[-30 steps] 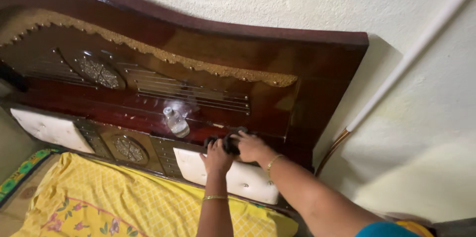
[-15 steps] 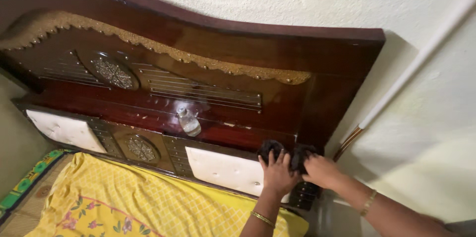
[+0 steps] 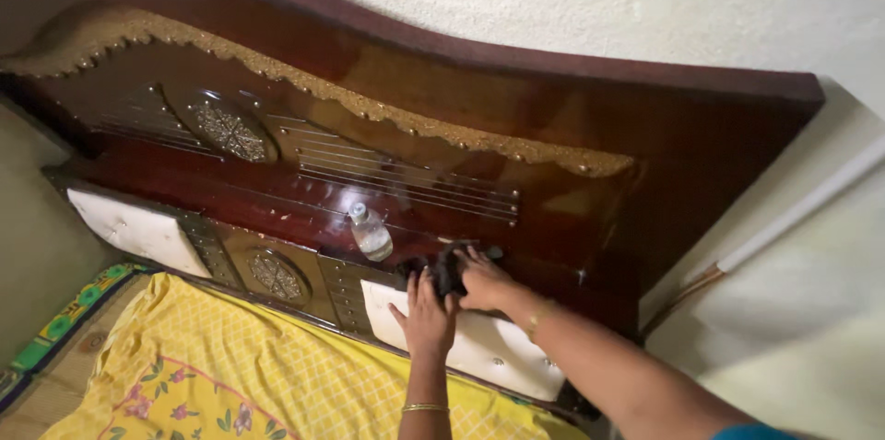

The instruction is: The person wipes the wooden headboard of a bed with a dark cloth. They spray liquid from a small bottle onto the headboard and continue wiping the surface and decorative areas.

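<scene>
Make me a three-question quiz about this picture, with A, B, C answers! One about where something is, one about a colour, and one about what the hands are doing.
1. Where does the small clear bottle stand?
A. on the headboard's ledge
B. on the yellow sheet
C. on the floor

2. What colour is the bedsheet?
A. blue
B. yellow
C. white

3. What are the two hands doing?
A. hanging free in the air
B. holding the bottle
C. pressing a dark cloth on the headboard

Answers:
1 A, the bottle stands upright on the dark wooden headboard, just left of the hands.
2 B, the sheet is yellow with a flower pattern.
3 C, the left hand and right hand both rest on the dark cloth above the white cushioned panel.
</scene>
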